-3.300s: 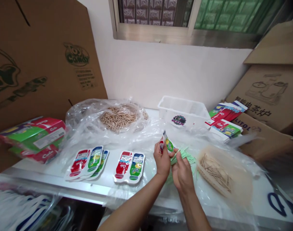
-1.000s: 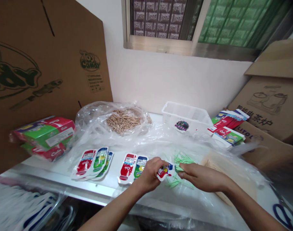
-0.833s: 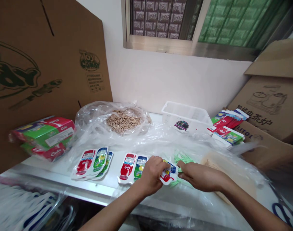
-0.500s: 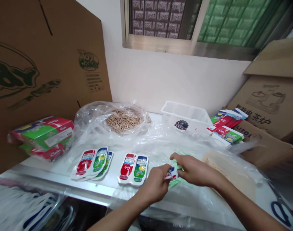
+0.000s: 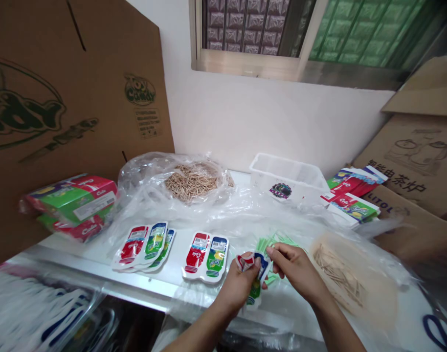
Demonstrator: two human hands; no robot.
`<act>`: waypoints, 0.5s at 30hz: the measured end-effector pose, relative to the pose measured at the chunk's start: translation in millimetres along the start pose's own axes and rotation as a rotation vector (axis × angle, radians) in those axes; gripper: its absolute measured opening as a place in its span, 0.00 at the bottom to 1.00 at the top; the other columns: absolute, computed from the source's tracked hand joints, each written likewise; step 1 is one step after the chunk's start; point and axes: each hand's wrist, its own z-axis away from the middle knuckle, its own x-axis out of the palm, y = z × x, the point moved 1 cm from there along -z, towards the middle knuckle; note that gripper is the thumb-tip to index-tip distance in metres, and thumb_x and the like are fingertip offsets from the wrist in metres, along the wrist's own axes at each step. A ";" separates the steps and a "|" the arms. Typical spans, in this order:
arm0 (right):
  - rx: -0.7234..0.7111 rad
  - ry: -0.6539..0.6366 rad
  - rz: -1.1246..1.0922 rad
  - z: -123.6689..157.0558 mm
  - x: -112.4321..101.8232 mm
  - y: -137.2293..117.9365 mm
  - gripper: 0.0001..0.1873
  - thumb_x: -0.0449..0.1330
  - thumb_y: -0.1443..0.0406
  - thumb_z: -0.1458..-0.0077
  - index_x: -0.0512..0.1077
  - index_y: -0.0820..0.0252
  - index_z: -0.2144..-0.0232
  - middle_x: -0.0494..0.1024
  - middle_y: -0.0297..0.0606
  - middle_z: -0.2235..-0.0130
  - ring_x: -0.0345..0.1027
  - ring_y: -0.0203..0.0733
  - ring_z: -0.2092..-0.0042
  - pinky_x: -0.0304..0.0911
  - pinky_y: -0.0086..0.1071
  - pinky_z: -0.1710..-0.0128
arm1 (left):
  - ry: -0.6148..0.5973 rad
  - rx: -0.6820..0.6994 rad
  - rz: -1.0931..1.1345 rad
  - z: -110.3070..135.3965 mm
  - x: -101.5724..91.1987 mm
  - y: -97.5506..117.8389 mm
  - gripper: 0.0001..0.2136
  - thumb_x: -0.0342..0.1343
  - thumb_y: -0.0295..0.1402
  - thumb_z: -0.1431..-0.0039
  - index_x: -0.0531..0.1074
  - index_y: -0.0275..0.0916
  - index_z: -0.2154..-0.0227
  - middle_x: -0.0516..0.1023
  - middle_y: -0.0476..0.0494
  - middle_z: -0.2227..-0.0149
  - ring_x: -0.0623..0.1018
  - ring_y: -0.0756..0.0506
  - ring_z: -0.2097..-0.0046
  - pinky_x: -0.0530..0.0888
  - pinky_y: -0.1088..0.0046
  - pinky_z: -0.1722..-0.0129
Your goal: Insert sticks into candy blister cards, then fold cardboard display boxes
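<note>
My left hand (image 5: 240, 283) is closed around a bottle-shaped packet (image 5: 260, 266) printed in red, blue and green. At the packet's upper edge, my right hand (image 5: 291, 266) pinches with thumb and forefinger; whatever else those fingertips hold is hidden. Pale green thin sticks (image 5: 278, 239) lie spread behind and under both hands, some right against the packet's top. To the left, a flat twin-bottle packet (image 5: 206, 257) with a red cola and a green half lies face up. Farther left is a small overlapping stack of such packets (image 5: 145, 247).
Brown sticks (image 5: 190, 183) fill a clear bag at the back; more thin sticks (image 5: 339, 274) lie in a tan bag at right. A white plastic bin (image 5: 289, 178) stands by the wall. Printed boxes (image 5: 77, 200) sit left, flattened cartons (image 5: 355, 190) right. Blue-handled scissors (image 5: 434, 332) lie lower right.
The packet has come upright, its green bottle part now showing below my left hand. My right hand has drawn slightly back to the right, uncovering more green sticks. The view has shifted a little.
</note>
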 end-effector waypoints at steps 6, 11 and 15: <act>-0.027 0.204 0.100 5.4 8.2 4.0 0.12 0.53 0.57 0.47 0.68 0.59 0.74 0.66 0.29 0.79 0.59 0.35 0.75 0.54 0.27 0.74 | 0.085 0.025 -0.006 0.1 2.0 -2.2 0.15 0.56 0.45 0.47 0.65 0.36 0.75 0.67 0.51 0.80 0.67 0.54 0.79 0.61 0.79 0.77; -0.003 0.227 -0.014 3.4 13.4 6.1 0.16 0.55 0.53 0.49 0.71 0.59 0.65 0.66 0.30 0.75 0.61 0.38 0.71 0.58 0.29 0.70 | 0.077 0.035 -0.013 2.1 3.2 0.0 0.16 0.57 0.45 0.48 0.64 0.36 0.75 0.67 0.52 0.79 0.67 0.54 0.78 0.63 0.79 0.76; -0.014 0.198 -0.024 0.0 12.2 4.6 0.14 0.55 0.54 0.49 0.70 0.59 0.71 0.63 0.29 0.77 0.57 0.35 0.74 0.56 0.28 0.73 | 0.068 0.019 -0.001 2.9 2.5 -1.5 0.16 0.59 0.45 0.49 0.65 0.36 0.74 0.68 0.52 0.80 0.67 0.54 0.79 0.62 0.79 0.77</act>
